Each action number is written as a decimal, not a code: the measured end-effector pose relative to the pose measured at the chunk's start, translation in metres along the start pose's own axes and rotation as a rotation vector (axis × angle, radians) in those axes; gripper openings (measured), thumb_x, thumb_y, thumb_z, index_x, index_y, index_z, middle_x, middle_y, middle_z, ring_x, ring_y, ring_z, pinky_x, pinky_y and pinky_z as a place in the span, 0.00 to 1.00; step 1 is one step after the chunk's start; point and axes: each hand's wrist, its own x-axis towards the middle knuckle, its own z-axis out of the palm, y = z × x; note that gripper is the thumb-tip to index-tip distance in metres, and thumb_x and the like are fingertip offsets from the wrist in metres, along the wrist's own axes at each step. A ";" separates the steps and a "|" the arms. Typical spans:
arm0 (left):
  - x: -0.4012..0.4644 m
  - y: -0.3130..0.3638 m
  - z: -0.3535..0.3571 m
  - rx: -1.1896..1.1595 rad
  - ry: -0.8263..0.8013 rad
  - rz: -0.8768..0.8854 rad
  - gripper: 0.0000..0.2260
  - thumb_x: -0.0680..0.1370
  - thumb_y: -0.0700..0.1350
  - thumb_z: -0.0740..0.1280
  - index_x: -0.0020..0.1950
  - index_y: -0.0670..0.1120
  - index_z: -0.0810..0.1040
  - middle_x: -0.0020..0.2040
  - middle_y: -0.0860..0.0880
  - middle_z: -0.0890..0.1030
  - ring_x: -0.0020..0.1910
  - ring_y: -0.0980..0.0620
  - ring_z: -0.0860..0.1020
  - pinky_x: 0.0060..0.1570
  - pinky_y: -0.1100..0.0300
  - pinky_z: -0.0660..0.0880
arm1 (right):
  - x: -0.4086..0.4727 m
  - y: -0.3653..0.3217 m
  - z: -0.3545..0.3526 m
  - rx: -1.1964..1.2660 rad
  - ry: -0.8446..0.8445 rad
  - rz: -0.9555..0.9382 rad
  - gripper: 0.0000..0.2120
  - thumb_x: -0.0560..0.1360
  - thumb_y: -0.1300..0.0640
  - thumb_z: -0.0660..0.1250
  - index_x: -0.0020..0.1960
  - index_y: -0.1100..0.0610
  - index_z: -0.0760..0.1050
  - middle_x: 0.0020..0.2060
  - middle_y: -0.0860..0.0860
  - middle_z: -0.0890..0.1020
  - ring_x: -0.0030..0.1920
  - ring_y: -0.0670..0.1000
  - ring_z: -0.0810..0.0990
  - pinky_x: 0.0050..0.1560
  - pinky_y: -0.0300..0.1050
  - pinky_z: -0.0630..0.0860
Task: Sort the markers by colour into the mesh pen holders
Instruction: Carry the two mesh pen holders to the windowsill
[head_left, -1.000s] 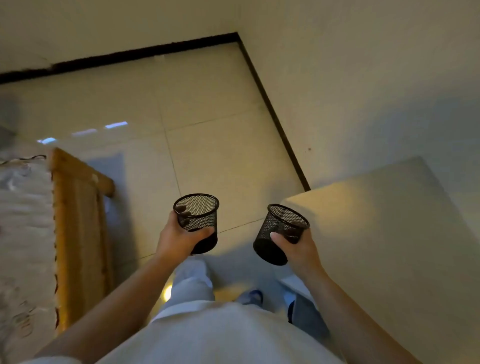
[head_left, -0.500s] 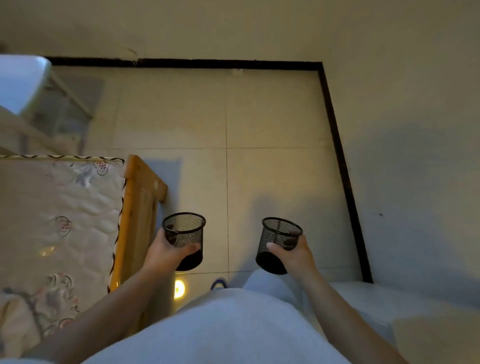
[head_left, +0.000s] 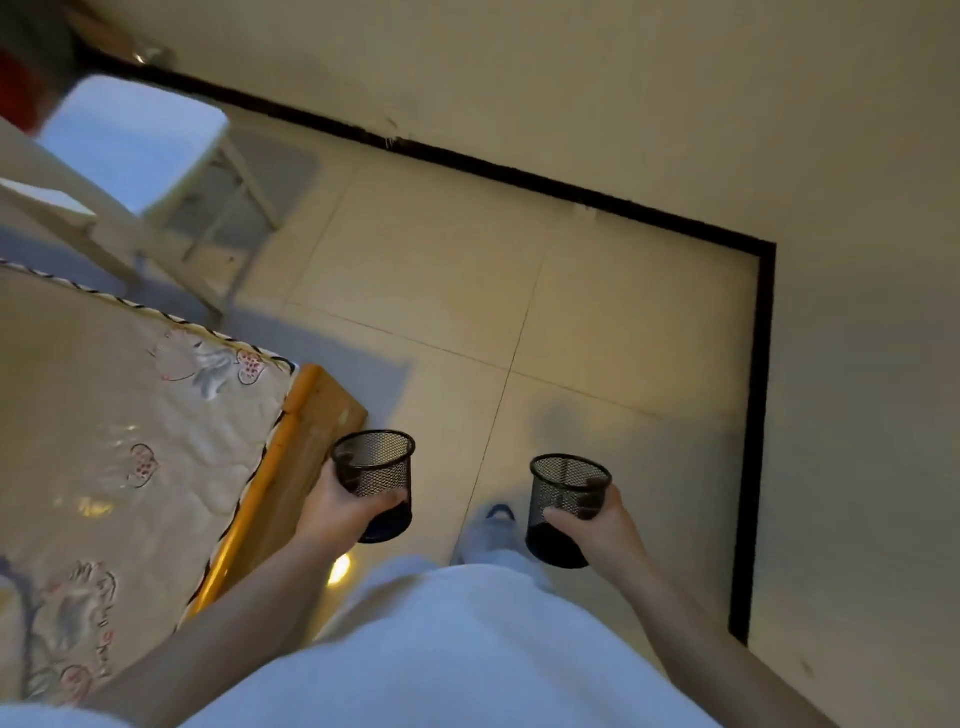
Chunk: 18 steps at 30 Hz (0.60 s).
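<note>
My left hand (head_left: 337, 512) is wrapped around one black mesh pen holder (head_left: 375, 480), held upright just beside the wooden bed frame (head_left: 306, 441). My right hand (head_left: 597, 525) grips a second mesh pen holder (head_left: 566, 501), tilted slightly, out over the tiled floor (head_left: 597, 332). Both cups look empty, and a white chair (head_left: 135, 140) stands beyond the patterned mattress (head_left: 104, 426).
</note>
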 end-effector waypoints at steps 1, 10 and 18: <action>0.011 0.014 0.002 -0.015 0.027 0.011 0.38 0.60 0.52 0.80 0.65 0.50 0.67 0.56 0.52 0.75 0.53 0.50 0.73 0.52 0.57 0.70 | 0.018 -0.015 -0.007 -0.031 -0.018 -0.018 0.26 0.62 0.55 0.78 0.54 0.53 0.69 0.50 0.51 0.80 0.50 0.51 0.79 0.50 0.42 0.72; 0.109 0.108 -0.019 -0.185 0.222 0.006 0.35 0.62 0.46 0.79 0.65 0.47 0.68 0.56 0.50 0.76 0.53 0.50 0.74 0.54 0.58 0.69 | 0.156 -0.156 -0.003 -0.073 -0.085 -0.062 0.26 0.64 0.56 0.77 0.57 0.57 0.71 0.52 0.52 0.80 0.53 0.53 0.79 0.57 0.49 0.75; 0.242 0.192 -0.084 -0.129 0.159 -0.001 0.33 0.61 0.49 0.80 0.61 0.46 0.69 0.58 0.46 0.78 0.53 0.50 0.75 0.52 0.57 0.71 | 0.247 -0.282 0.047 -0.134 -0.010 -0.057 0.26 0.62 0.53 0.78 0.53 0.52 0.67 0.48 0.48 0.78 0.50 0.50 0.76 0.51 0.42 0.70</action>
